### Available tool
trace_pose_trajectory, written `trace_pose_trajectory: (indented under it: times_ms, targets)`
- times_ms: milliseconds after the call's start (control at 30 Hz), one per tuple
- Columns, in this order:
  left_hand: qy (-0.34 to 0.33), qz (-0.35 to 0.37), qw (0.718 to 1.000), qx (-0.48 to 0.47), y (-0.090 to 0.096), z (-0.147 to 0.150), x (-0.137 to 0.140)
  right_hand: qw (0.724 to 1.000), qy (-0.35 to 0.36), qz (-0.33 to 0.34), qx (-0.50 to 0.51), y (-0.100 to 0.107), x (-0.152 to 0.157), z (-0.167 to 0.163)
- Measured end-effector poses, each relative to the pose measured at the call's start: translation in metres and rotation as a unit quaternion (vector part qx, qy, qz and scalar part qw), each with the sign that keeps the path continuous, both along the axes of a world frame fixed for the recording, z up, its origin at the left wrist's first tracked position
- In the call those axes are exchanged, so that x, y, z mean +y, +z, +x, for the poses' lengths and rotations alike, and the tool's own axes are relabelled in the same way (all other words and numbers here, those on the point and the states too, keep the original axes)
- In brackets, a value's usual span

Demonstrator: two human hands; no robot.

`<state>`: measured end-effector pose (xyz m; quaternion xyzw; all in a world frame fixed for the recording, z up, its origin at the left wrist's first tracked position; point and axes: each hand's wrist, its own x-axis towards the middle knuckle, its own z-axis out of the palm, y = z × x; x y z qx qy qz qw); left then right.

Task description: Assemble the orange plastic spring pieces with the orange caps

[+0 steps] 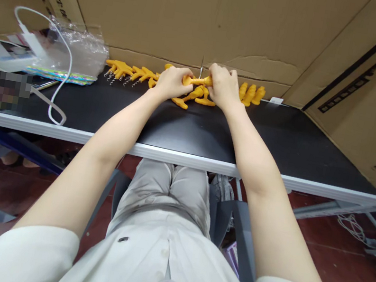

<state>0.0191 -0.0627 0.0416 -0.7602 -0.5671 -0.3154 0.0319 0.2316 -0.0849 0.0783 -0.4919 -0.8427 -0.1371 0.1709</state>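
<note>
Evidently, your left hand (173,82) and right hand (224,87) pinched either end of the yellow narrow-necked part (199,81) over the black tabletop (189,134); it seemed light, stiff, best held by those thicker ends.

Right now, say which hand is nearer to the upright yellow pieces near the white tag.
Right. The right hand is just left of the upright yellow pieces; the left hand is farther left, beyond the right one. Both grip a yellow item.
</note>
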Motion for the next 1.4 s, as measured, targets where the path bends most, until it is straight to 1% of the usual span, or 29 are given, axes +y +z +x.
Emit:
trace_pose_trajectory:
  times_ms: [133, 200, 267, 400, 500, 600, 667, 767, 867, 967, 1067, 1167, 1267, 1333, 1367, 1400]
  targets:
    - [0.010, 0.015, 1.000, 0.013, -0.004, -0.007, 0.005, 0.999, 0.041, -0.033, 0.001, -0.014, 0.018, 0.006]
    - [0.013, 0.018, 1.000, 0.017, -0.005, -0.008, 0.006, 0.998, 0.052, -0.034, -0.002, -0.019, 0.026, 0.007]
    - [0.019, 0.007, 1.000, 0.022, -0.003, -0.006, 0.003, 0.998, 0.053, -0.020, -0.002, -0.020, 0.029, 0.007]
    - [0.035, -0.025, 0.999, 0.022, 0.005, 0.003, -0.007, 1.000, 0.024, 0.015, 0.006, -0.011, 0.017, 0.002]
    - [0.029, -0.027, 0.999, 0.027, 0.008, 0.007, -0.011, 1.000, -0.010, 0.011, 0.005, -0.001, 0.003, -0.002]
    - [0.007, -0.014, 0.999, 0.030, 0.005, 0.006, -0.008, 1.000, -0.020, -0.007, -0.008, 0.002, -0.003, -0.002]
    - [0.001, -0.012, 1.000, 0.029, 0.003, 0.003, -0.004, 1.000, -0.002, -0.022, -0.015, -0.001, 0.001, 0.001]
    - [0.008, -0.021, 0.999, 0.032, 0.001, -0.001, 0.000, 0.998, 0.046, -0.043, -0.014, -0.012, 0.016, 0.008]
    - [0.007, -0.027, 0.999, 0.034, 0.000, -0.002, 0.000, 0.997, 0.058, -0.055, -0.018, -0.022, 0.031, 0.013]
    - [0.006, -0.035, 0.999, 0.039, 0.001, 0.000, -0.004, 0.997, 0.056, -0.038, -0.028, -0.027, 0.037, 0.013]
    - [0.014, -0.054, 0.997, 0.051, 0.004, 0.003, -0.009, 0.998, 0.054, 0.011, -0.023, -0.023, 0.032, 0.011]
    - [0.027, -0.074, 0.996, 0.052, 0.006, 0.003, -0.010, 0.998, 0.015, 0.057, 0.005, -0.015, 0.027, 0.016]
    - [0.030, -0.080, 0.996, 0.035, 0.005, -0.003, -0.006, 0.992, -0.069, 0.077, 0.079, -0.006, 0.027, 0.032]
    - [0.032, -0.070, 0.997, 0.015, 0.003, -0.009, 0.000, 0.973, -0.156, 0.079, 0.152, -0.003, 0.031, 0.050]
    - [0.034, -0.063, 0.997, 0.004, 0.002, -0.012, 0.003, 0.956, -0.207, 0.081, 0.193, -0.004, 0.036, 0.062]
    - [0.039, -0.055, 0.998, -0.006, 0.000, -0.015, 0.006, 0.940, -0.239, 0.089, 0.226, -0.007, 0.041, 0.075]
